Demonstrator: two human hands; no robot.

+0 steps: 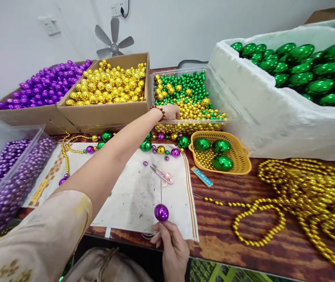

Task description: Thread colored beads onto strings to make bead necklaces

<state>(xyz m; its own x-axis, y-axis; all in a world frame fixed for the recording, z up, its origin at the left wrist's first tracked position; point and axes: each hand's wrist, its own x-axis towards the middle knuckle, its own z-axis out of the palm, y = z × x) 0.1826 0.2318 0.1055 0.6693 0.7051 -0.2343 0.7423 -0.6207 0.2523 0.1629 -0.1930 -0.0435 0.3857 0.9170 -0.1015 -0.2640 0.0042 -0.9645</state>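
My left hand (172,112) reaches across into a clear plastic bin (216,88) of small green and gold beads. Its fingers are curled down among the gold beads, and their tips are hidden. Close to the table's front edge, my right hand (173,247) pinches just under a shiny purple bead (161,212). A thin needle (161,192) stands upright out of the bead's top, and pale thread (150,235) loops beside the fingers. Beyond it on the white cloth (120,203) lie pink thread snips (163,175) and a few small loose purple beads (145,163).
Cardboard boxes hold purple balls (45,86) and gold balls (108,84). A yellow basket (242,158) contains green balls and tiny gold beads. Gold bead strands (311,196) heap at right, below a foam box (249,121). A multicoloured bead string (146,145) crosses behind the cloth.
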